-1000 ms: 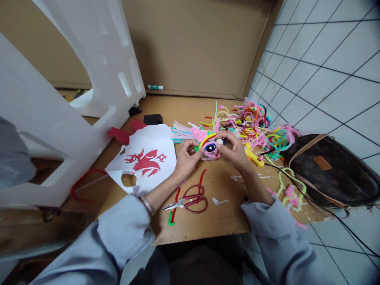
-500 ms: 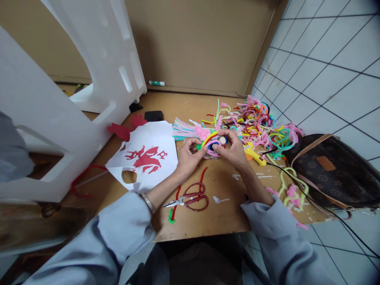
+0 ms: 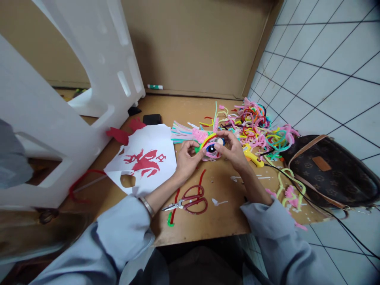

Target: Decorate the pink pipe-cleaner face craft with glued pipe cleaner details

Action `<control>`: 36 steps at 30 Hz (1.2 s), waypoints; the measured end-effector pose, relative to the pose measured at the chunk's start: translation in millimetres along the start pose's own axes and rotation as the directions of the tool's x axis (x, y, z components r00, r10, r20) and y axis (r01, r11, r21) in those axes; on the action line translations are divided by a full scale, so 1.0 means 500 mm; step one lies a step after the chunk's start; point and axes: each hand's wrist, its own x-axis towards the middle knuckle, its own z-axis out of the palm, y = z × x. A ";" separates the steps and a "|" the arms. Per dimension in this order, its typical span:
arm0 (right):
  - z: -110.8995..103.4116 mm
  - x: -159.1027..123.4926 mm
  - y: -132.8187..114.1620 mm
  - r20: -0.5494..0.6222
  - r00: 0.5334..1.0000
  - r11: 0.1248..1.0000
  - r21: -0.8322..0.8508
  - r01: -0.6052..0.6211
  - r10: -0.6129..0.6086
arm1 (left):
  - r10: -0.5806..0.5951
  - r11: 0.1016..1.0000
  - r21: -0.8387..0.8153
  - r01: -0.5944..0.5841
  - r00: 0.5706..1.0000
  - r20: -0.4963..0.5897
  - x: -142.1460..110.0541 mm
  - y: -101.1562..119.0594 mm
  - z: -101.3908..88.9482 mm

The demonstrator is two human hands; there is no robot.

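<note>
A colourful pipe-cleaner figure (image 3: 199,135) lies across the middle of the desk, its striped pastel strands fanning out to the left. At its right end a dark blue and white eye-like round (image 3: 211,149) is ringed with pink, under a yellow and red curved strip. My left hand (image 3: 188,159) pinches the figure's left side near a green bit. On the other side my right hand (image 3: 234,153) grips the edge, its thumb by the eye. Both hands' fingers are closed on it and partly cover it. Red-handled scissors (image 3: 194,200) rest below, over red pipe cleaners (image 3: 175,211).
White paper (image 3: 157,138) with red shapes lies left. A yellow glue gun (image 3: 253,156) with a black cord sits right of my hands, before a pipe-cleaner heap (image 3: 252,118). A brown handbag (image 3: 335,170) occupies the right edge; a white plastic panel (image 3: 103,47) stands left.
The right thumb has moved slightly off the eye, showing more of its blue and white. Both hands keep hold of the figure. The whole view has shifted a little.
</note>
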 end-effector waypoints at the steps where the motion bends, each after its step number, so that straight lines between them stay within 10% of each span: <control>1: -0.002 0.000 0.000 0.013 1.000 1.000 0.025 -0.005 0.005 | 0.000 1.000 -0.007 0.000 1.000 -0.002 0.000 0.000 0.000; 15: -0.003 0.003 0.007 -0.029 0.998 0.995 0.088 -0.045 0.048 | -0.137 0.965 -0.216 0.147 0.989 0.058 0.007 -0.005 0.005; 36: 0.003 0.011 0.020 -0.238 0.968 0.996 0.055 -0.065 0.076 | -0.192 0.981 0.029 0.190 0.965 0.180 0.014 -0.010 -0.012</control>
